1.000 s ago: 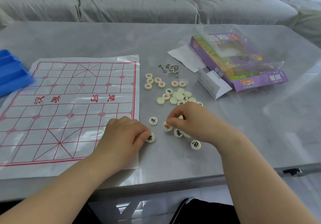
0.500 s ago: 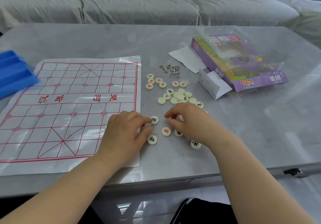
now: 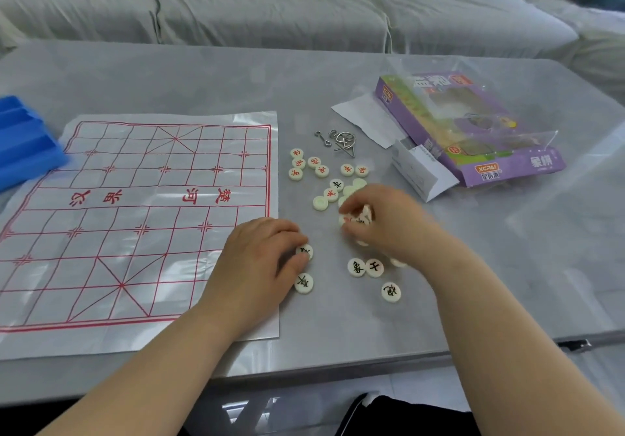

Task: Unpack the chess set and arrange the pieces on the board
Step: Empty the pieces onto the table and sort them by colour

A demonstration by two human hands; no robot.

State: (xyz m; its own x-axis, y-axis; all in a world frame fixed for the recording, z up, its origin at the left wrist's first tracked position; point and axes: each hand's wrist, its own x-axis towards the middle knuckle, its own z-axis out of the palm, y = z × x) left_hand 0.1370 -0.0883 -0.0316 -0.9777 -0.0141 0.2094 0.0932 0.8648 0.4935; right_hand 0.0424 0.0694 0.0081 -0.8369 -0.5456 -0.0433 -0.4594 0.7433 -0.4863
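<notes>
A thin plastic board sheet (image 3: 135,219) with red grid lines lies flat at the left of the table. Cream round chess pieces (image 3: 324,178) with red or black characters lie scattered to its right. My left hand (image 3: 257,263) rests at the sheet's right edge and pinches a black-marked piece (image 3: 305,252) between thumb and fingers. Just below it lies another black piece (image 3: 303,282). My right hand (image 3: 382,222) is curled over the pile and grips a few pieces (image 3: 358,217), which are blurred. Three black pieces (image 3: 365,267) lie below that hand.
An opened purple chess box (image 3: 473,131) with a clear plastic cover lies at the right, a white paper slip (image 3: 365,117) beside it. A metal wire puzzle (image 3: 341,139) sits above the pieces. A blue plastic tray (image 3: 23,141) is at the far left. A sofa runs behind the table.
My right hand moved up into the pile and gathered pieces. My left hand took hold of the black piece above the one it first touched.
</notes>
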